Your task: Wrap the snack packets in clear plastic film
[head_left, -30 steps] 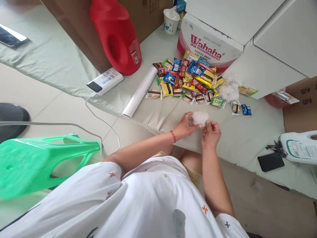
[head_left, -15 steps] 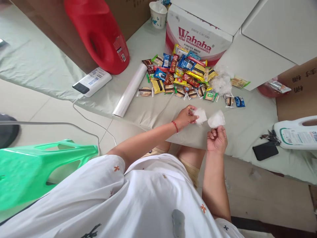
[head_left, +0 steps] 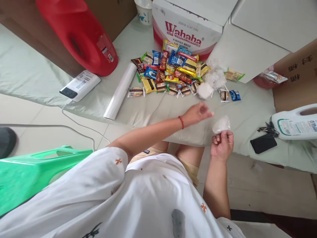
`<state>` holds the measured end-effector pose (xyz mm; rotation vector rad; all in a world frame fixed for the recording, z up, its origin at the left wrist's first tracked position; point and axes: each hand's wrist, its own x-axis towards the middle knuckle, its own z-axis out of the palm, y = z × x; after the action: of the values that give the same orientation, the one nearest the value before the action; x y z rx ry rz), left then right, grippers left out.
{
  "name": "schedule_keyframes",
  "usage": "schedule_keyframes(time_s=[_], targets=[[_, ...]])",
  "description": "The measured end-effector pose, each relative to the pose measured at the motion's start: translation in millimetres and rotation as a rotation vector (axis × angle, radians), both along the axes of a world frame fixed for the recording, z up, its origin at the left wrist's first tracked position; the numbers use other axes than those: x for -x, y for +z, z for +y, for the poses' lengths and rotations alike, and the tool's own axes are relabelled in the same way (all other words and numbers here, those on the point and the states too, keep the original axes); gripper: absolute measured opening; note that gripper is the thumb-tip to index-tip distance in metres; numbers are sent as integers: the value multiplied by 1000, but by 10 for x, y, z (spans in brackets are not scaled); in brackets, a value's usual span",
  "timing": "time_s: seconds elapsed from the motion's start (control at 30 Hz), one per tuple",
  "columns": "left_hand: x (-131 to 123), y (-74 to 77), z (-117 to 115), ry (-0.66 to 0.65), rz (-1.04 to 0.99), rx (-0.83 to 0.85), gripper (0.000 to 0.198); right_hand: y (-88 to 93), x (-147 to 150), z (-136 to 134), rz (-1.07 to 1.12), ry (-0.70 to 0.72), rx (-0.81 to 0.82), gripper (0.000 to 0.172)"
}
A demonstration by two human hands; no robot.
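Note:
My right hand (head_left: pixel 222 143) pinches a small, crumpled clear plastic bag (head_left: pixel 222 124), held up above the bed-like surface. To its left, my left hand (head_left: pixel 198 114), with a red string bracelet (head_left: pixel 181 122) at the wrist, holds nothing; its fingers are apart and slightly blurred. Beyond it a whitish crumpled plastic bag (head_left: pixel 205 90) lies at the front right of a heap of small wrapped snacks (head_left: pixel 170 69). More crumpled clear bags (head_left: pixel 215 76) are bunched against the heap's right side.
A plastic film roll (head_left: pixel 120 92), a white power bank (head_left: pixel 80 85) with a cable and a red jug (head_left: pixel 81 39) stand left. Behind the snacks is a Wahaha carton (head_left: pixel 183 33). A black pouch (head_left: pixel 264 143) with keys and a white bottle (head_left: pixel 296 122) are right; a green stool (head_left: pixel 29 172) is lower left.
My left hand has let go of its plastic bag, which now lies by the snack heap. My right hand keeps hold of the other bag. The whole view has shifted slightly.

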<state>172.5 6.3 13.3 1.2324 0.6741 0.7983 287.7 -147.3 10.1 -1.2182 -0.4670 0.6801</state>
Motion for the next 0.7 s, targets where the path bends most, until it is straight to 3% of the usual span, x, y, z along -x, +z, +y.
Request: schedule_keyframes(time_s=[0.03,0.1,0.2,0.27,0.43,0.53,0.7], targets=[[27,-64,-143,-78,17,7,48,-10,49,-12,-79,2,31,38],[102,-204,-387,-106,-12,130,43,-43,146,-38,-224,30,104,36],[224,-357,-562,10,-63,298,38,-101,258,-70,-302,102,165,37],[302,-392,-579,70,-58,283,35,-133,305,-69,-270,140,162,42],[488,-314,-590,69,-43,205,30,-147,347,44,-313,144,258,45],[568,-251,-597,80,-112,400,34,-96,327,112,-110,149,246,44],[625,-214,-505,214,-211,714,24,-17,304,115,203,338,267,46]])
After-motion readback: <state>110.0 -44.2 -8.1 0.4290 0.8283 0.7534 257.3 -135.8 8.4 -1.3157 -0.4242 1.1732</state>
